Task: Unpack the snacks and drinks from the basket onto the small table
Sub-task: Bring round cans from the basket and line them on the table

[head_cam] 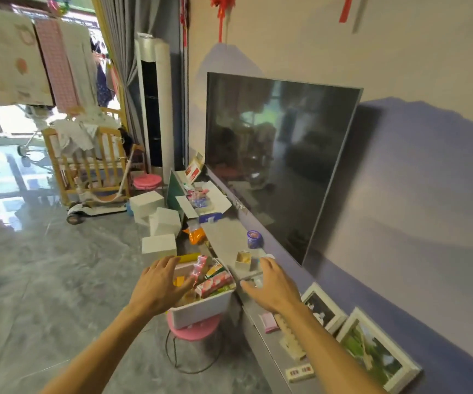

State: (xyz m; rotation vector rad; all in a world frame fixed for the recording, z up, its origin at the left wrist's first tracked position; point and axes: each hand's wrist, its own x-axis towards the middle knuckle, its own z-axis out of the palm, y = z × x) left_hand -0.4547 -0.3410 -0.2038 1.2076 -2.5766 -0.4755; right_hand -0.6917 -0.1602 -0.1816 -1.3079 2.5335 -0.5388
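A white basket full of snack packets stands on a pink stool beside the low grey TV cabinet. A pink and green packet and a red striped packet stick up from it. My left hand hovers over the basket's left side, fingers spread and holding nothing. My right hand is spread above the cabinet edge just right of the basket, also holding nothing.
On the cabinet stand a small open box, a purple tub, an open white box and picture frames. A large TV hangs on the wall. White boxes lie on the floor, and a wooden crib stands beyond.
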